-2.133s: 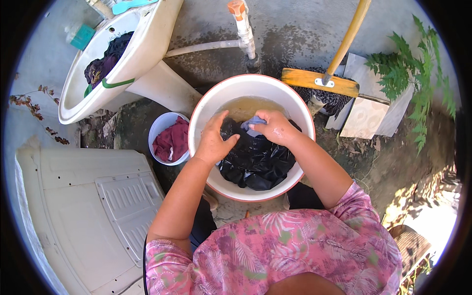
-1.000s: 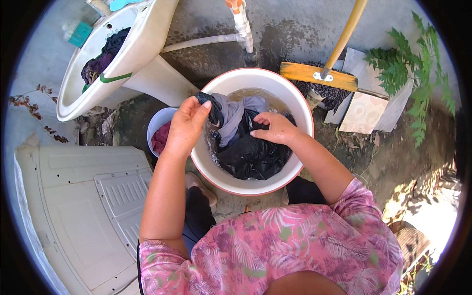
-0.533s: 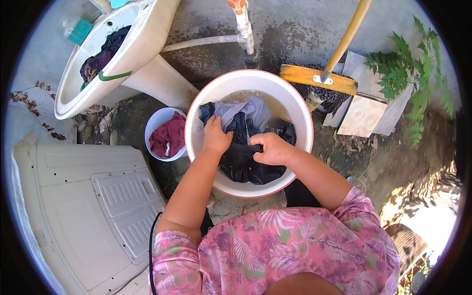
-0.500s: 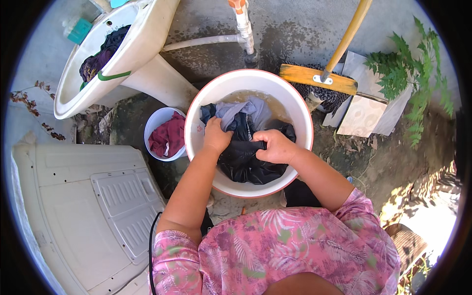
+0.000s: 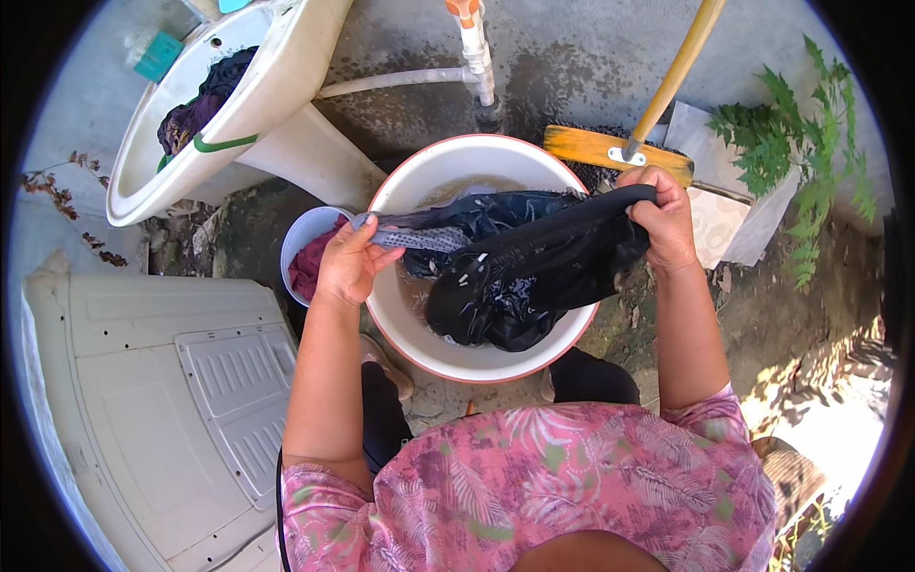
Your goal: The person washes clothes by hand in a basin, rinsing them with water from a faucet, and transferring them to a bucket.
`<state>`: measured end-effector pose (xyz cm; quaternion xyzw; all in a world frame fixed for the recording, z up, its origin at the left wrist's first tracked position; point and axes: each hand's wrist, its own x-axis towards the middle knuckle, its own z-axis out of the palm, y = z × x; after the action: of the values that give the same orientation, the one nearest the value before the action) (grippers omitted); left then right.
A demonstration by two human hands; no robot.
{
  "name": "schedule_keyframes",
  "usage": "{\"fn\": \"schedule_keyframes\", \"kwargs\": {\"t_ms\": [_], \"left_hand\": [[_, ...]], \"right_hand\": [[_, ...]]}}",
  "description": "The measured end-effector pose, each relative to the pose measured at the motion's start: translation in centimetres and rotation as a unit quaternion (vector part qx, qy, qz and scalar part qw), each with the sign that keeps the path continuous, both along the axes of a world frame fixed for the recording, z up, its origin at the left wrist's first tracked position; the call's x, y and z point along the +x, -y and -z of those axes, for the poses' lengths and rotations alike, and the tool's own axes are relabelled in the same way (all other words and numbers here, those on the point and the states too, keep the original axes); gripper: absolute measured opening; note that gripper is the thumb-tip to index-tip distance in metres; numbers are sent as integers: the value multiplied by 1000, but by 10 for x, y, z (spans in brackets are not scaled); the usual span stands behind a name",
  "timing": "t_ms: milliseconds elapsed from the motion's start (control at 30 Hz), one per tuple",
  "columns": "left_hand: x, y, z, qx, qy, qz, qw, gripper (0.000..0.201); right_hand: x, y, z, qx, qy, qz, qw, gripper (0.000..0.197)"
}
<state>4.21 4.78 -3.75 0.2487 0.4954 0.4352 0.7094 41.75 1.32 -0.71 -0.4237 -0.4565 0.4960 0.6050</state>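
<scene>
Over a large white basin [image 5: 405, 181] with a red rim, a wet black garment [image 5: 548, 272] hangs stretched between my two hands. My right hand [image 5: 662, 217] grips the end of its wide waistband, out past the basin's right rim. At the left rim, my left hand [image 5: 357, 259] pinches a grey dotted piece of cloth at the garment's other end; whether both are one piece I cannot tell. The garment's lower part sags into the basin. Dark cloth lies behind it, and murky water shows at the edges.
A small white bucket [image 5: 289, 250] with maroon cloth stands left of the basin. Behind are a pedestal sink [image 5: 276, 105] holding dark clothes and a pipe [image 5: 474, 52]. A broom [image 5: 581, 146] leans at the back right, beside tiles [image 5: 720, 224]. A white appliance panel [image 5: 124, 381] lies at left.
Both hands have risen and spread apart, the left outward, the right outward and away from me. The black garment has come up out of the basin, stretched between them.
</scene>
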Motion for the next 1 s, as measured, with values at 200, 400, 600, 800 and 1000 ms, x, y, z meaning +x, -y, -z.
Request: {"fn": "schedule_keyframes", "kwargs": {"t_ms": [200,400,600,800,1000], "left_hand": [[1,-11,-19,87,-72,-20,993,12],[-16,-11,-33,155,-87,-220,959,11],[33,5,-86,199,-14,-127,972,13],[42,5,-101,278,-169,-8,945,14],[32,8,-42,263,-575,192,750,39]], "right_hand": [[3,-8,-1,-5,-101,46,994,16],[32,-24,-25,51,-214,130,967,12],[8,-30,7,-36,205,104,973,10],[-77,-2,21,154,668,-11,728,63],[-107,1,99,41,626,-280,727,58]]}}
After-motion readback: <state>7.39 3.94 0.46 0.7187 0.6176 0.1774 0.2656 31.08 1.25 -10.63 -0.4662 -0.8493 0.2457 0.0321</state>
